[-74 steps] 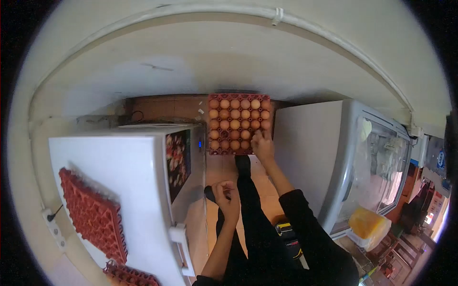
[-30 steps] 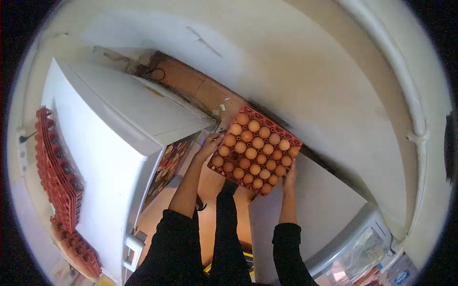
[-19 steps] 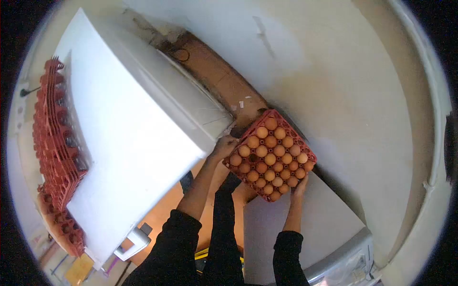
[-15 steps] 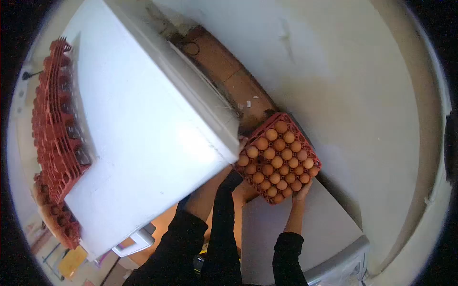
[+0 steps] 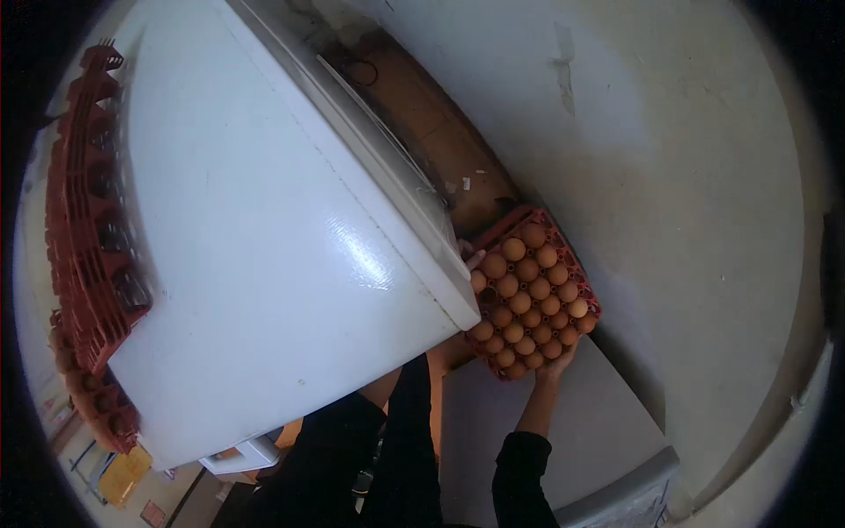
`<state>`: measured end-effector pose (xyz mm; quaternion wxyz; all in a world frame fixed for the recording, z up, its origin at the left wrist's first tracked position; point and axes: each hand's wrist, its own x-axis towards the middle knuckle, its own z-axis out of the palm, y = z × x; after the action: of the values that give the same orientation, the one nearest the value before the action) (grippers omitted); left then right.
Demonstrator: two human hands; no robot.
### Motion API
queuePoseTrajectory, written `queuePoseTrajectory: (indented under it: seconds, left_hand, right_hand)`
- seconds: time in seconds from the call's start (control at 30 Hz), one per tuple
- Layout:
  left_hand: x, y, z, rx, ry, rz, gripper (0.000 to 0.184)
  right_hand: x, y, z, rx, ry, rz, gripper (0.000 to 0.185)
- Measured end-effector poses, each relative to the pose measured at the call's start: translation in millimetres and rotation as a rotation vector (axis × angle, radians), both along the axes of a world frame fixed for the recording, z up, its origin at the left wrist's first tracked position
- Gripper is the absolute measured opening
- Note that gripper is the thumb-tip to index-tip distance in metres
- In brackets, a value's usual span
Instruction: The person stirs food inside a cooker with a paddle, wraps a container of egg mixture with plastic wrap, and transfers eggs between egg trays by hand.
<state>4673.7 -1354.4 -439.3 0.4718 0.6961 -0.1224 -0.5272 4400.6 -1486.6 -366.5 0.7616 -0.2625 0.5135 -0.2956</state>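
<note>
A red egg tray (image 5: 583, 273) full of brown eggs (image 5: 521, 302), with one empty socket near its left side, is between the white appliance and the wall. My right hand (image 5: 558, 359) grips the tray's lower right edge from below. Of my left hand (image 5: 473, 257) only some fingertips show at the tray's upper left edge; the corner of the white appliance hides the rest.
The white appliance (image 5: 255, 229) fills the left, with stacked empty red trays (image 5: 84, 211) on it. A grey-topped appliance (image 5: 563, 431) stands below right of the eggs. A wall (image 5: 687, 202) rises on the right. Behind the white appliance lies a strip of brown floor (image 5: 431, 123).
The view has turned and shifted towards the white appliance. Both hands took hold of the egg tray, which now appears tilted and farther right. The appliance has come to cover most of my left hand.
</note>
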Motion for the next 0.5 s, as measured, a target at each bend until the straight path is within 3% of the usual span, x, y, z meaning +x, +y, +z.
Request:
queuePoseTrajectory:
  seconds: [0.23,0.27,0.3,0.37,0.43,0.5]
  left_hand:
    - [5.0,5.9,36.4,0.044,-0.033,0.019,0.047]
    - [-5.5,14.4,13.0,0.046,-0.035,0.021,0.047]
    - [-24.4,27.9,-31.3,-0.072,-0.24,-0.021,0.048]
    - [-28.0,31.8,-40.4,-0.193,-0.449,-0.06,0.049]
    - [-10.8,23.1,18.3,-0.086,0.067,0.091,0.048]
    - [-8.7,29.1,50.3,-0.031,0.015,0.099,0.047]
  right_hand:
    - [9.2,4.5,6.7,-0.018,0.024,-0.041,0.064]
    - [3.9,2.5,2.8,0.001,0.018,-0.043,0.063]
    - [-1.4,1.5,0.0,0.021,0.013,-0.046,0.061]
    - [-4.2,0.6,-1.3,-0.005,-0.024,-0.018,0.06]
    - [-5.4,-2.3,0.3,-0.029,-0.057,0.017,0.059]
    - [-3.3,-3.6,2.0,-0.051,0.043,0.019,0.058]
